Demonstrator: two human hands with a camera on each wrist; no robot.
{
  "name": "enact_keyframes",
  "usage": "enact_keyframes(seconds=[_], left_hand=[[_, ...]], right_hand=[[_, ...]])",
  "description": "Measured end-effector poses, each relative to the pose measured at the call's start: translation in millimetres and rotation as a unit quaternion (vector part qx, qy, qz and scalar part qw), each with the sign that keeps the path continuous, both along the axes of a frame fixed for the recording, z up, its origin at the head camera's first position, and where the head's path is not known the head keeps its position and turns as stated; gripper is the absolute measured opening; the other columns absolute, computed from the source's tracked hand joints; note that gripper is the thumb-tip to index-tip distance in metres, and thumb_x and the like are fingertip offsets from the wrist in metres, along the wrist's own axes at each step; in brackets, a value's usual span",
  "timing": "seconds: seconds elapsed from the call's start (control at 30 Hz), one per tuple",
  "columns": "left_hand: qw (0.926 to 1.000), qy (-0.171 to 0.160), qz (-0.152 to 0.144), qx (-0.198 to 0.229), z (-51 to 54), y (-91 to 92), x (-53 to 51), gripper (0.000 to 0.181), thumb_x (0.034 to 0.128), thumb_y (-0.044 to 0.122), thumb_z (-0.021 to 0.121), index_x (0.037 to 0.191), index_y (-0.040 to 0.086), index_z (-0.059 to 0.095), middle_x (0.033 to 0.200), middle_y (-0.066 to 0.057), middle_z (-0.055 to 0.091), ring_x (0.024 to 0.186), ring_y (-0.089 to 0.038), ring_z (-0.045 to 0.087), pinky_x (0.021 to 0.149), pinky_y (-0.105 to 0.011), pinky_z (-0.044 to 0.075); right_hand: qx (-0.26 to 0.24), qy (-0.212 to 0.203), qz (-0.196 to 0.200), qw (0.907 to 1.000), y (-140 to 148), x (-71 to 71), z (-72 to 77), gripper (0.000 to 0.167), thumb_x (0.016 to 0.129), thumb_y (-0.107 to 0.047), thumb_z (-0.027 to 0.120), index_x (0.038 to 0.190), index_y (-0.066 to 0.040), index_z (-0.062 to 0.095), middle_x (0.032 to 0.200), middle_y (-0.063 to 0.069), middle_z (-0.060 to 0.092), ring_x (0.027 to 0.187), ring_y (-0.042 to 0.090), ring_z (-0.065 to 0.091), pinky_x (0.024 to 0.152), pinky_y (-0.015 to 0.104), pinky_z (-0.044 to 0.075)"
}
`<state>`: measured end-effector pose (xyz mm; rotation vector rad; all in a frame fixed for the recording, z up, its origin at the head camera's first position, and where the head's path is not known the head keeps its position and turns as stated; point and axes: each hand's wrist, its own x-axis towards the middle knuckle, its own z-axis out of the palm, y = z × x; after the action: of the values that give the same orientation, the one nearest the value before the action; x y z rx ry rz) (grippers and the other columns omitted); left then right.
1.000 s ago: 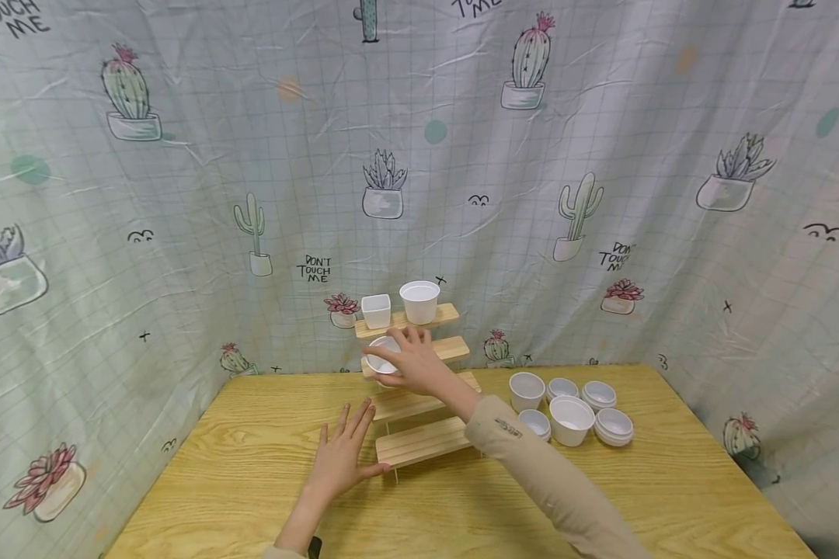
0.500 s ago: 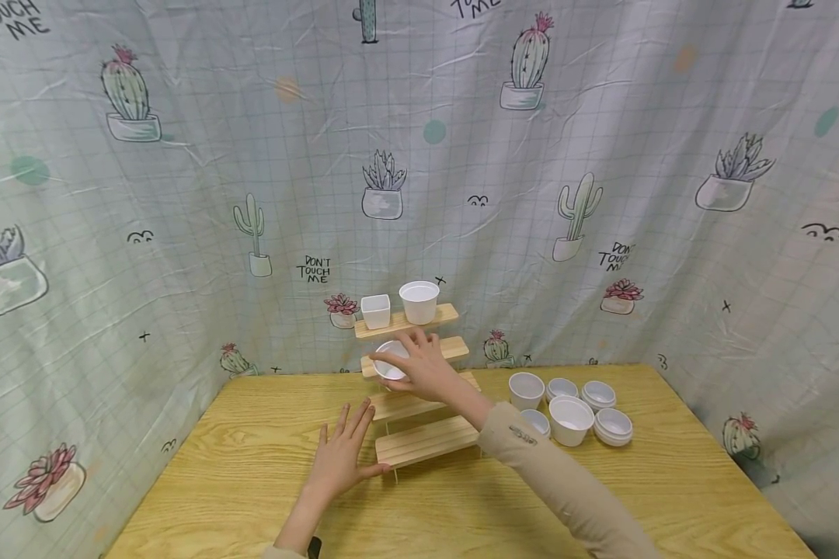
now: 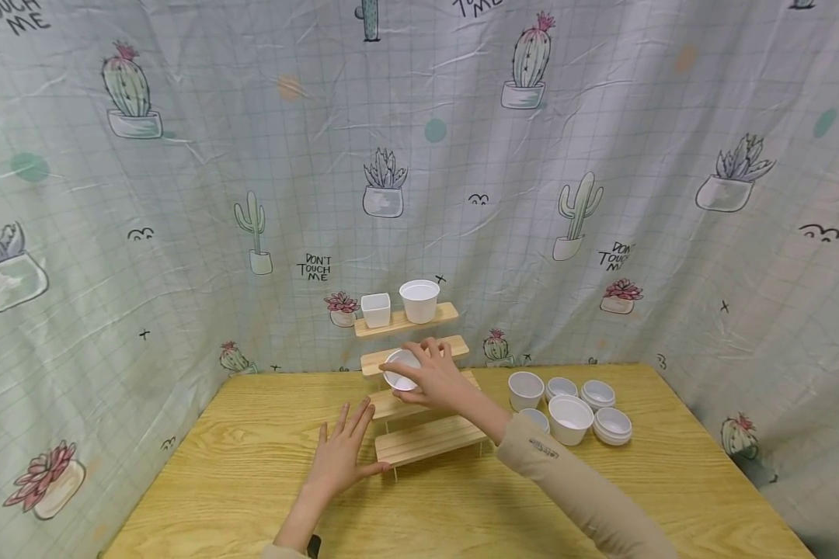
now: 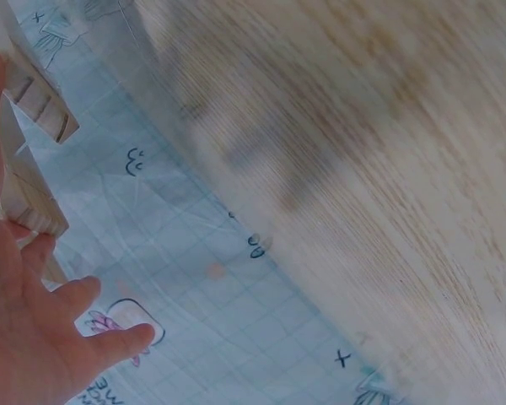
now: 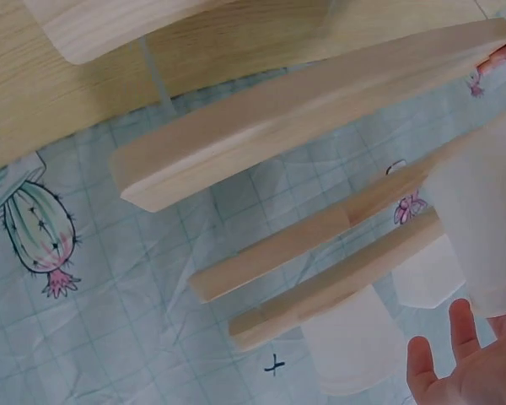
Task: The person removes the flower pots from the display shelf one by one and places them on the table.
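Note:
A stepped wooden rack (image 3: 429,439) with several shelves stands on the table. My right hand (image 3: 439,378) holds a round white plastic pot (image 3: 400,373) by its rim, in front of the second shelf from the top. In the right wrist view the white pot (image 5: 481,219) shows beside my fingertips; whether its base touches a shelf I cannot tell. My left hand (image 3: 340,456) touches the left ends of the lower shelves, its fingers spread. On the top shelf stand a small square white pot (image 3: 376,312) and a round white pot (image 3: 419,303).
To the right of the rack several white pots are grouped on the wooden table (image 3: 252,466), among them a larger pot (image 3: 570,421) and a low stacked pair (image 3: 613,426). A cactus-print curtain (image 3: 433,194) hangs behind and at both sides.
My right hand has moved the round pot to the right and slightly down, along the second shelf. My left hand has kept its place.

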<state>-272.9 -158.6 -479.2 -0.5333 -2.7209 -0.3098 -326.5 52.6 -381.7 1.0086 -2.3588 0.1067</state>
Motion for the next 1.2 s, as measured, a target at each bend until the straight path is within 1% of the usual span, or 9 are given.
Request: enact_keyframes(seconds=[0.13, 0.4, 0.47, 0.6, 0.73, 0.87, 0.97, 1.1, 1.2], left_hand=[[1.0, 0.0, 0.002, 0.0, 0.1, 0.3, -0.4, 0.098, 0.0632, 0.063, 0.064, 0.141, 0.016, 0.027, 0.148, -0.002, 0.026, 0.135, -0.035, 0.021, 0.097, -0.069, 0.023], [0.9997, 0.022, -0.002, -0.005, 0.1, 0.0, -0.2, 0.097, 0.0623, 0.062, 0.066, 0.139, 0.013, 0.031, 0.146, -0.004, 0.029, 0.132, -0.038, 0.027, 0.094, -0.069, 0.026], [0.9998, 0.02, -0.001, -0.005, 0.2, 0.0, -0.2, 0.097, 0.0625, 0.062, 0.066, 0.139, 0.014, 0.031, 0.146, -0.003, 0.029, 0.132, -0.038, 0.027, 0.094, -0.069, 0.026], [0.9999, 0.015, -0.001, -0.004, 0.9, 0.3, 0.7, 0.097, 0.0627, 0.061, 0.066, 0.14, 0.014, 0.03, 0.147, -0.003, 0.028, 0.133, -0.037, 0.026, 0.095, -0.069, 0.025], [0.9999, 0.01, 0.001, -0.004, 1.8, 0.3, 0.9, 0.098, 0.0629, 0.062, 0.065, 0.14, 0.014, 0.029, 0.147, -0.002, 0.027, 0.134, -0.036, 0.024, 0.095, -0.069, 0.024], [0.9999, 0.015, -0.001, -0.002, 1.0, 0.3, 0.8, 0.098, 0.0622, 0.061, 0.066, 0.14, 0.014, 0.03, 0.147, -0.003, 0.028, 0.133, -0.037, 0.026, 0.095, -0.069, 0.024], [0.9998, 0.021, -0.005, -0.001, 0.2, 0.3, 0.5, 0.098, 0.0617, 0.061, 0.066, 0.14, 0.013, 0.03, 0.146, -0.004, 0.029, 0.132, -0.038, 0.027, 0.094, -0.07, 0.025], [0.9996, 0.028, -0.006, 0.0, 0.1, 0.8, 0.6, 0.098, 0.0616, 0.062, 0.066, 0.139, 0.013, 0.031, 0.146, -0.005, 0.029, 0.131, -0.038, 0.027, 0.093, -0.07, 0.025], [0.9997, 0.025, -0.004, -0.001, 0.3, 1.1, 0.9, 0.098, 0.0618, 0.062, 0.065, 0.139, 0.013, 0.031, 0.146, -0.005, 0.029, 0.132, -0.038, 0.027, 0.094, -0.07, 0.025]], right_hand=[[-0.001, 0.005, 0.001, 1.0, 5, 3.5, -4.5, 0.044, 0.081, -0.048, 0.057, 0.123, -0.04, 0.048, 0.128, 0.008, 0.044, 0.107, 0.028, 0.039, 0.079, 0.045, 0.035], [0.003, 0.019, 0.009, 0.9998, 16, 13.6, -14.3, 0.045, 0.082, -0.05, 0.055, 0.125, -0.04, 0.047, 0.126, 0.007, 0.045, 0.101, 0.023, 0.038, 0.076, 0.04, 0.035], [0.004, 0.018, 0.013, 0.9998, 19, 16.3, -16.2, 0.045, 0.082, -0.05, 0.055, 0.125, -0.04, 0.047, 0.126, 0.007, 0.045, 0.102, 0.024, 0.038, 0.076, 0.041, 0.035], [0.01, 0.018, 0.017, 0.9996, 25, 21.9, -19.2, 0.045, 0.083, -0.051, 0.053, 0.126, -0.039, 0.046, 0.128, 0.007, 0.043, 0.105, 0.026, 0.039, 0.081, 0.045, 0.035], [0.001, 0.017, 0.014, 0.9998, 31, 26.6, -21.5, 0.045, 0.082, -0.05, 0.054, 0.125, -0.04, 0.047, 0.13, 0.006, 0.042, 0.107, 0.026, 0.038, 0.081, 0.043, 0.035], [-0.014, 0.037, 0.013, 0.9991, 37, 29.3, -24.9, 0.046, 0.078, -0.048, 0.06, 0.122, -0.04, 0.05, 0.128, 0.007, 0.044, 0.103, 0.025, 0.039, 0.076, 0.039, 0.034], [-0.017, 0.051, 0.016, 0.9985, 42, 31.4, -28.0, 0.046, 0.077, -0.048, 0.061, 0.121, -0.04, 0.051, 0.125, 0.007, 0.046, 0.1, 0.026, 0.041, 0.074, 0.038, 0.035], [-0.015, 0.036, 0.024, 0.9989, 50, 35.6, -31.8, 0.043, 0.082, -0.052, 0.053, 0.122, -0.039, 0.05, 0.125, 0.008, 0.046, 0.101, 0.027, 0.041, 0.076, 0.04, 0.035], [-0.019, 0.022, 0.03, 0.9991, 56, 38.6, -34.9, 0.041, 0.086, -0.056, 0.043, 0.123, -0.038, 0.049, 0.127, 0.009, 0.045, 0.102, 0.027, 0.039, 0.076, 0.042, 0.034]])
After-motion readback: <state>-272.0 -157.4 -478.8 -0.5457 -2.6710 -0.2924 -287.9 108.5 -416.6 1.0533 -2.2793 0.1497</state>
